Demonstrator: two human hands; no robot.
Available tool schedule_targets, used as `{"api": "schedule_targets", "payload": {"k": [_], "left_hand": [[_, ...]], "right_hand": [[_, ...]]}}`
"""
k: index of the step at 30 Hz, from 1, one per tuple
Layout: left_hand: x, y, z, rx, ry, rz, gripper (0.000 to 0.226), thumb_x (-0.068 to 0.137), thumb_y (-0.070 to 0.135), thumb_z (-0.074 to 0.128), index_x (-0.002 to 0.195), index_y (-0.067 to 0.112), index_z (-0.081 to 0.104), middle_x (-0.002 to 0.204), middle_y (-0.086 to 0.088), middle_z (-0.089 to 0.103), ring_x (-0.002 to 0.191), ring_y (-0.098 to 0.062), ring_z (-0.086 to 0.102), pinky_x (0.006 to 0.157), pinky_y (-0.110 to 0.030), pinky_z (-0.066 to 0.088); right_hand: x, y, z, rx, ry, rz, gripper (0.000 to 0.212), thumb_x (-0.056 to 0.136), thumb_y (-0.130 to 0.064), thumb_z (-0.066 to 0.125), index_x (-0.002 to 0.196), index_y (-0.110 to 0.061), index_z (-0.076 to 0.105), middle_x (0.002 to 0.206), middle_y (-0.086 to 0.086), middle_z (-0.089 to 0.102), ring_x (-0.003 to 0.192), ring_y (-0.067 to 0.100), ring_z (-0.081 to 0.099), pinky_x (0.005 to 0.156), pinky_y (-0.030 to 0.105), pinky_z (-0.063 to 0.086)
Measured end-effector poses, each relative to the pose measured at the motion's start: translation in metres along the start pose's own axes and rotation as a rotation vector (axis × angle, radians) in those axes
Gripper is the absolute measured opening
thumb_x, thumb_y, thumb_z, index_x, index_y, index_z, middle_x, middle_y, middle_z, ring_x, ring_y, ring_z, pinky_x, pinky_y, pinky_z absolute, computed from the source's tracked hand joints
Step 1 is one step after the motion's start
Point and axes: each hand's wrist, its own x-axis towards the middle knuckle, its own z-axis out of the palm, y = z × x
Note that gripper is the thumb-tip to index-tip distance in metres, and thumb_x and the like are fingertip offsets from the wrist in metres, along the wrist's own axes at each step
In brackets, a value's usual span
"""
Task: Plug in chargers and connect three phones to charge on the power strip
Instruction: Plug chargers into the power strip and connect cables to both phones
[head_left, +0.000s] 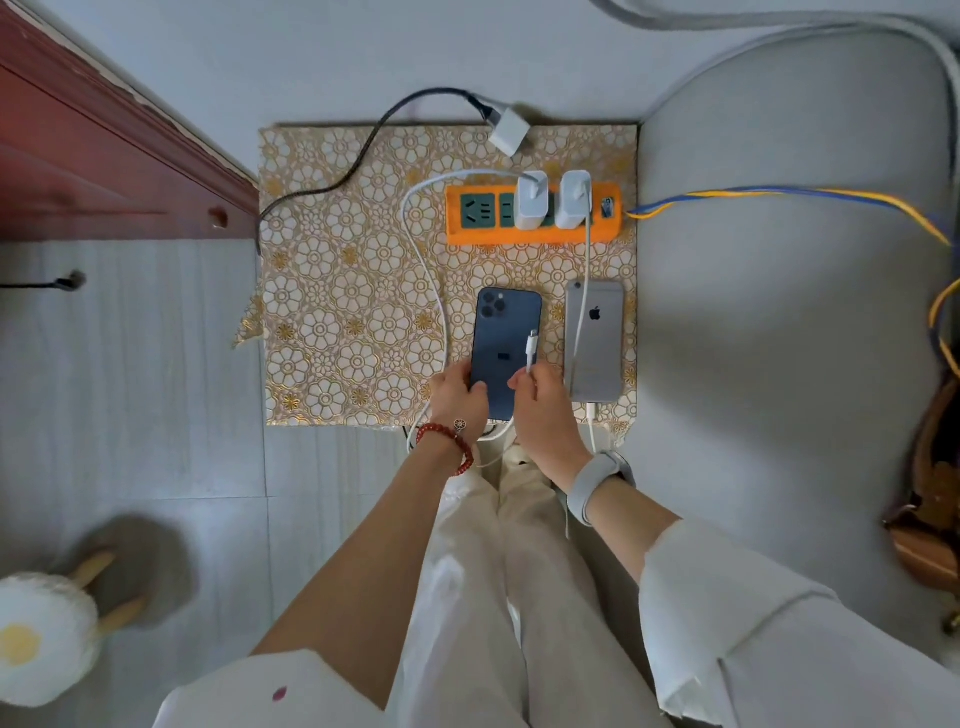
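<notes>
Head view has me on phone two: left hand (457, 387) pins the blue phone (506, 343) down on the floral mat (337, 312), right hand (540, 400) pinches the white cable plug (531, 349) just above it, so next I'd guess it needs lining up with the bottom port.

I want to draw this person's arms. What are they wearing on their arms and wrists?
Both arms have loose white sleeves pushed up. The left sleeve has a small dark red spot. The left wrist wears a red bead bracelet with a little round silver charm. The right wrist wears a pale grey smart band.
</notes>
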Motion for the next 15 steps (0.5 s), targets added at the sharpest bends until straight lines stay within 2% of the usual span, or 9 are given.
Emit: {"api": "schedule_targets", "payload": {"k": [2, 4, 7, 9, 11, 13, 15], "left_hand": [[-0.002, 0.002, -0.004, -0.1, -0.032, -0.024, 0.033, 0.088, 0.002, 0.037, 0.119, -0.001, 0.049, 0.12, -0.023, 0.055, 0.101, -0.033, 0.056, 0.088, -0.039, 0.049], [-0.005, 0.002, -0.007, -0.176, -0.062, -0.049, 0.029, 0.09, 0.005, 0.038, 0.116, -0.002, 0.05, 0.113, -0.019, 0.059, 0.101, -0.031, 0.057, 0.092, -0.044, 0.049], [-0.011, -0.001, -0.009, -0.212, -0.051, -0.077, 0.026, 0.09, 0.012, 0.045, 0.112, -0.002, 0.051, 0.106, -0.017, 0.058, 0.102, -0.035, 0.058, 0.093, -0.051, 0.048], [-0.015, -0.003, -0.011, -0.282, -0.021, -0.112, 0.03, 0.09, 0.014, 0.048, 0.115, -0.002, 0.046, 0.112, -0.02, 0.057, 0.105, -0.037, 0.058, 0.086, -0.051, 0.052], [-0.02, -0.006, -0.015, -0.352, -0.008, -0.139, 0.029, 0.09, 0.013, 0.048, 0.116, 0.002, 0.044, 0.11, -0.016, 0.057, 0.097, -0.033, 0.06, 0.07, -0.04, 0.055], [-0.024, -0.009, -0.021, -0.416, 0.013, -0.156, 0.027, 0.09, 0.013, 0.049, 0.115, 0.005, 0.045, 0.103, -0.012, 0.059, 0.081, -0.024, 0.062, 0.061, -0.032, 0.052], [-0.031, -0.009, -0.029, -0.497, 0.042, -0.148, 0.025, 0.09, 0.012, 0.049, 0.113, 0.005, 0.046, 0.099, -0.012, 0.06, 0.073, -0.017, 0.061, 0.052, -0.026, 0.054]], "right_hand": [[0.001, -0.002, -0.004, 0.023, -0.001, -0.004, 0.02, 0.095, -0.008, 0.031, 0.082, -0.009, 0.046, 0.086, 0.008, 0.05, 0.08, 0.019, 0.045, 0.073, 0.027, 0.034], [0.002, -0.005, -0.01, 0.04, -0.013, 0.005, 0.02, 0.096, -0.011, 0.031, 0.083, -0.011, 0.047, 0.073, -0.003, 0.046, 0.069, 0.016, 0.045, 0.063, 0.026, 0.035], [0.003, -0.008, -0.02, 0.011, -0.048, 0.036, 0.02, 0.096, -0.015, 0.032, 0.085, -0.012, 0.049, 0.072, -0.012, 0.045, 0.073, 0.014, 0.046, 0.07, 0.028, 0.038], [0.0, -0.01, -0.026, -0.008, -0.097, 0.05, 0.022, 0.096, -0.016, 0.033, 0.087, -0.01, 0.052, 0.072, -0.011, 0.047, 0.069, 0.01, 0.046, 0.067, 0.028, 0.04], [-0.01, -0.013, -0.03, -0.024, -0.1, 0.034, 0.022, 0.095, -0.017, 0.035, 0.09, -0.009, 0.055, 0.071, -0.006, 0.05, 0.067, 0.01, 0.049, 0.062, 0.026, 0.041], [-0.024, -0.014, -0.034, 0.033, -0.018, 0.004, 0.018, 0.095, -0.016, 0.036, 0.09, -0.01, 0.052, 0.074, 0.007, 0.056, 0.072, 0.026, 0.057, 0.067, 0.039, 0.049], [-0.039, -0.018, -0.037, 0.116, -0.005, 0.006, 0.017, 0.095, -0.014, 0.033, 0.093, -0.02, 0.049, 0.072, 0.011, 0.052, 0.072, 0.037, 0.056, 0.072, 0.052, 0.051]]}}
